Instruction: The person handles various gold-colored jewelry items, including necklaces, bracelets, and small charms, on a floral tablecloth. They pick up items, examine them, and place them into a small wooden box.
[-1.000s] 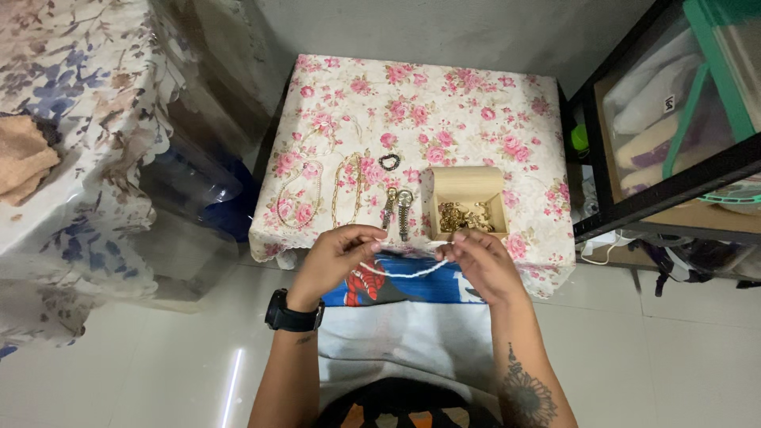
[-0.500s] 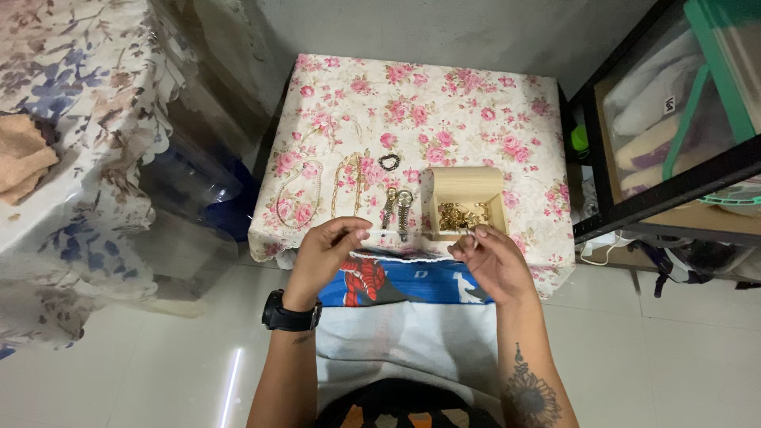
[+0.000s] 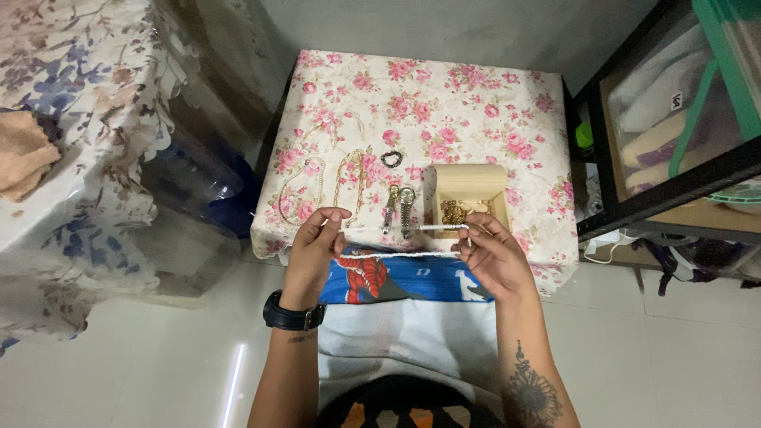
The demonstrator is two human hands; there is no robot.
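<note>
Left hand (image 3: 317, 242) and right hand (image 3: 487, 252) pinching ends of white bead strand (image 3: 400, 242), fingers closing on it, stretching it as loop over near edge of floral worktop (image 3: 444, 103). Wooden box (image 3: 468, 190) of gold jewellery sitting just behind right hand; gold chains (image 3: 329, 186), two watches (image 3: 399, 208) lying beyond strand.

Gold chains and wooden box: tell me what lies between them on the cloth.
In the head view, two watch-like metal pieces lie side by side between the gold chains and the wooden box, with a small dark ring just beyond them.
</note>
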